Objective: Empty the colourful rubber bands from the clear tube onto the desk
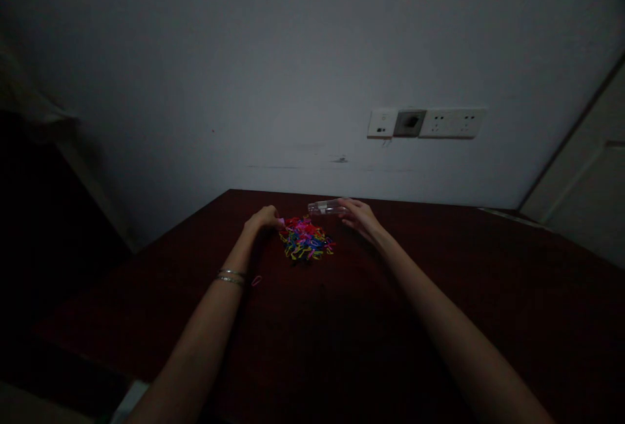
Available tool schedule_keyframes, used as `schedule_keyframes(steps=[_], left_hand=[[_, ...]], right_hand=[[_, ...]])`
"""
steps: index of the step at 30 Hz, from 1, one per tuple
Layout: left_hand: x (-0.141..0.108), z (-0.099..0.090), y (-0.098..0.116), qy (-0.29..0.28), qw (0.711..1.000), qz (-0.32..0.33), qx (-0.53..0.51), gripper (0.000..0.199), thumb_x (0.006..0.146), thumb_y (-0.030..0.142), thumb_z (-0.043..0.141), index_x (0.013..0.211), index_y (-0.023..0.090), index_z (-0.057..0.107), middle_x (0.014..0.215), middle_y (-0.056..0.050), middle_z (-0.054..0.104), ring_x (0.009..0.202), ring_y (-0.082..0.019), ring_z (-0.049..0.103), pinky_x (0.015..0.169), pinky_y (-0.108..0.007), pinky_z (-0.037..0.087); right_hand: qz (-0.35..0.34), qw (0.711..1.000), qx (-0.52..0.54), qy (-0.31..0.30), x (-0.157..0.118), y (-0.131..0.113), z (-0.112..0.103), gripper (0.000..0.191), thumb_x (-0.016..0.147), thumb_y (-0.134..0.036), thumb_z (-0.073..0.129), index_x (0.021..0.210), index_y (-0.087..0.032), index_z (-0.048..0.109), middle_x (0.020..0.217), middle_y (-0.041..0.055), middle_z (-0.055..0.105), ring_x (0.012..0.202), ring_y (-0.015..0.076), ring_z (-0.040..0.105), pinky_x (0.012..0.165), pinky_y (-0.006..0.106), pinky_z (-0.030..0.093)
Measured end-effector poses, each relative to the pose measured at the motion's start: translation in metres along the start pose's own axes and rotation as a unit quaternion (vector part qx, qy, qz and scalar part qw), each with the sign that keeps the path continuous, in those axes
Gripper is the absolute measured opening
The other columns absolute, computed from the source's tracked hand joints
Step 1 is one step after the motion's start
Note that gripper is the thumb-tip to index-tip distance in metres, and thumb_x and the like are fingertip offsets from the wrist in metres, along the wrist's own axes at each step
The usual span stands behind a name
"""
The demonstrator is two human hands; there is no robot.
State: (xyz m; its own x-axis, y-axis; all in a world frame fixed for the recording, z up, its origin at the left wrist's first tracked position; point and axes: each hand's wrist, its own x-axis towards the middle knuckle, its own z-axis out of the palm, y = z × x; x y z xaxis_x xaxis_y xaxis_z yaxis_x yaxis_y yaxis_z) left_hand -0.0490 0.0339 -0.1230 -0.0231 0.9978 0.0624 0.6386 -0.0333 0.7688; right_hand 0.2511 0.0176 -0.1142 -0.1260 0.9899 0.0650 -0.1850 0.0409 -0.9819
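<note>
My right hand [360, 215] is wrapped round a small clear bottle [325, 207], tipped on its side with its mouth toward the left. Below the bottle's mouth lies a pile of small colourful loops [305, 240] in red, pink, yellow, green and blue; the dim light hides whether they are bands or plastic pins. At the pile's left edge my left hand [262, 218] is closed, with a small pale pink piece [281, 221] at its fingertips. Its kind is too small to make out. One pink loop [256, 280] lies apart, beside my left wrist.
The dark reddish table [415, 268] meets a pale wall [293, 85] at its back edge. Sockets and switch plates [452, 123] sit on the wall at the right. A pale door-like panel [586, 183] stands at the far right, and deep shadow covers the left side.
</note>
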Motion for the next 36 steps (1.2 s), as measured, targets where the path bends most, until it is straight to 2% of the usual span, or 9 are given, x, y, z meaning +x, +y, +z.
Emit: schedule_keyframes(steps=[3,5,7,11,17,22,27,32,36], left_hand=[[-0.004,-0.003,0.014,0.005,0.999,-0.013,0.04,0.019,0.053,0.031,0.07,0.05,0.016,0.059,0.044,-0.001,0.049,0.05,-0.012,0.048,0.05,-0.022,0.034],[-0.006,-0.005,0.026,0.021,1.0,0.003,0.022,0.026,0.059,0.041,0.066,0.055,0.016,0.06,0.049,-0.002,0.051,0.047,-0.011,0.047,0.048,-0.023,0.034],[-0.009,-0.004,0.039,0.023,0.999,0.011,-0.045,0.034,0.066,0.05,0.059,0.06,0.016,0.06,0.056,-0.004,0.055,0.049,-0.011,0.049,0.048,-0.024,0.036],[-0.015,0.003,0.058,-0.044,0.976,-0.021,-0.213,0.04,0.069,0.056,0.057,0.062,0.017,0.057,0.067,-0.008,0.059,0.057,-0.013,0.054,0.053,-0.027,0.043],[-0.009,0.014,0.053,-0.087,0.959,-0.052,-0.265,0.041,0.069,0.057,0.057,0.062,0.017,0.054,0.066,-0.009,0.058,0.059,-0.014,0.056,0.053,-0.028,0.046],[-0.002,0.02,0.046,-0.096,0.954,-0.078,-0.274,0.044,0.066,0.06,0.058,0.062,0.017,0.052,0.062,-0.01,0.058,0.057,-0.014,0.056,0.053,-0.027,0.047],[-0.001,0.026,0.043,-0.083,0.949,-0.116,-0.283,0.044,0.064,0.059,0.061,0.062,0.016,0.055,0.058,-0.009,0.056,0.053,-0.015,0.056,0.053,-0.029,0.048],[0.004,0.034,0.038,-0.081,0.94,-0.116,-0.312,0.045,0.066,0.056,0.061,0.073,0.011,0.062,0.055,-0.01,0.055,0.05,-0.015,0.055,0.051,-0.029,0.048],[0.003,0.036,0.038,-0.085,0.937,-0.123,-0.314,0.046,0.07,0.053,0.059,0.079,0.009,0.064,0.059,-0.011,0.056,0.052,-0.015,0.056,0.05,-0.029,0.049]], right_hand=[[0.007,0.999,0.032,-0.017,-0.002,-0.001,-0.002,0.024,0.065,-0.032,0.067,0.082,-0.018,0.057,0.086,0.0062,0.066,0.064,0.0126,0.061,0.06,0.027,0.051],[-0.002,0.999,0.025,-0.026,-0.002,0.0,-0.003,0.025,0.063,-0.029,0.067,0.081,-0.018,0.054,0.086,0.0062,0.065,0.069,0.0145,0.063,0.063,0.029,0.051],[-0.022,0.999,0.007,-0.029,-0.002,0.001,-0.001,0.03,0.059,-0.027,0.069,0.082,-0.018,0.051,0.087,0.0058,0.065,0.072,0.0154,0.063,0.064,0.029,0.051],[-0.065,0.997,-0.008,-0.03,0.0,0.006,0.005,0.042,0.05,-0.023,0.074,0.083,-0.019,0.049,0.094,0.005,0.063,0.072,0.0142,0.062,0.064,0.028,0.051],[-0.121,0.988,-0.069,-0.06,0.002,0.007,0.011,0.046,0.049,-0.024,0.074,0.086,-0.019,0.047,0.095,0.0053,0.061,0.077,0.0152,0.06,0.069,0.029,0.05],[-0.193,0.972,-0.097,-0.089,0.004,0.007,0.017,0.047,0.05,-0.022,0.072,0.087,-0.02,0.042,0.096,0.0036,0.058,0.08,0.0153,0.06,0.073,0.03,0.048],[-0.293,0.919,-0.251,-0.08,-0.005,0.004,0.02,0.04,0.062,-0.017,0.06,0.099,-0.02,0.044,0.095,0.0039,0.057,0.081,0.0163,0.057,0.073,0.03,0.046],[-0.425,0.818,-0.373,-0.101,-0.014,-0.002,0.021,0.04,0.065,-0.006,0.046,0.102,-0.02,0.044,0.109,0.0089,0.052,0.104,0.0213,0.048,0.089,0.038,0.039],[-0.464,0.762,-0.434,-0.127,-0.02,-0.005,0.021,0.045,0.066,0.0,0.04,0.106,-0.021,0.044,0.115,0.0105,0.049,0.111,0.0228,0.042,0.094,0.042,0.035]])
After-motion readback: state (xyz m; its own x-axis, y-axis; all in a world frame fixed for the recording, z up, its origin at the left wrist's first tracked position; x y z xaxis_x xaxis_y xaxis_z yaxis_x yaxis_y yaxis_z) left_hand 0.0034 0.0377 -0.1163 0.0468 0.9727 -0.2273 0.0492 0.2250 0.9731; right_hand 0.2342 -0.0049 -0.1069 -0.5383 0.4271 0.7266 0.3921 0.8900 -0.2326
